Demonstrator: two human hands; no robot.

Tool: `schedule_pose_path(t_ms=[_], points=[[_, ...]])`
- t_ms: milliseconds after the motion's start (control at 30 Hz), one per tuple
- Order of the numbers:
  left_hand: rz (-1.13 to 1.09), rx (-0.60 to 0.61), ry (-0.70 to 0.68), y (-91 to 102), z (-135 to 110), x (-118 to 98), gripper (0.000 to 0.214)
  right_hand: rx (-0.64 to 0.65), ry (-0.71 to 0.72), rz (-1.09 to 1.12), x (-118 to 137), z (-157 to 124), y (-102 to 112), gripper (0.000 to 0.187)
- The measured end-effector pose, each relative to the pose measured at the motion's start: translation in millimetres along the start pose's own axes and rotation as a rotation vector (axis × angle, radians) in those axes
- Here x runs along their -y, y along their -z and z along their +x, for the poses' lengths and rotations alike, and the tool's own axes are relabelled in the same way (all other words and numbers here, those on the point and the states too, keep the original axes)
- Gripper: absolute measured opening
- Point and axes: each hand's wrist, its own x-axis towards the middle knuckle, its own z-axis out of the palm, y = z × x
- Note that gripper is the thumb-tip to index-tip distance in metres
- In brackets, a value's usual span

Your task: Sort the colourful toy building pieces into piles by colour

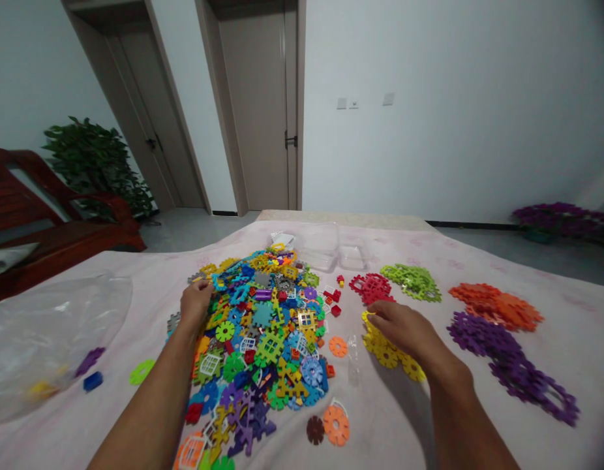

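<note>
My left hand (196, 304) is at the far left edge of a big mixed heap of plastic building pieces (263, 316). Its fingers are bent together at the pieces, and what lies between them is hidden. My right hand (398, 324) reaches over a group of yellow flower-shaped pieces (387, 352). Thumb and fingers close at the group's far left edge, on what looks like one yellow piece. Just beyond that hand lie red pieces (373, 287), with a lime green group (412, 282) farther back.
Orange pieces (495, 305) and purple pieces (507, 365) lie in groups at the right. Clear plastic containers (317, 251) stand behind the heap. A transparent bag (52, 333) rests at the left. Loose orange discs (336, 424) and a small clear packet (353, 359) lie between the groups.
</note>
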Motion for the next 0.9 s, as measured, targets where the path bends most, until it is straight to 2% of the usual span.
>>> schedule_pose_path(t_ms=[67,133,233,300,367,467,600,733,833,900], points=[[-0.046,-0.057,-0.014,5.3,-9,-7,0.039,0.009,0.097,0.113,20,1,-7,0.029],[-0.158,-0.011,-0.057,5.9,-27,-21,0.046,-0.002,0.214,0.317,42,2,-18,0.03],[-0.374,0.258,-0.125,-2.5,-66,-51,0.044,0.008,0.304,0.663,75,-2,-36,0.038],[-0.408,0.443,-0.16,-12.5,-96,-71,0.039,0.028,0.309,0.831,93,-7,-46,0.046],[-0.418,0.584,-0.174,-23.8,-122,-85,0.033,0.046,0.311,0.926,105,-12,-54,0.048],[-0.46,0.736,-0.182,-39.7,-150,-95,0.027,0.046,0.315,0.965,112,-15,-62,0.036],[-0.487,0.78,-0.116,-52.4,-166,-94,0.028,0.068,0.286,1.008,108,-11,-66,0.02],[-0.497,0.776,-0.086,-54.5,-166,-93,0.03,0.106,0.287,1.007,107,-9,-70,0.022],[-0.498,0.799,-0.056,-53.2,-162,-92,0.031,0.049,0.306,0.922,108,-10,-73,0.026],[-0.495,0.797,-0.061,-52.6,-159,-90,0.039,-0.001,0.32,0.871,109,-11,-74,0.026]])
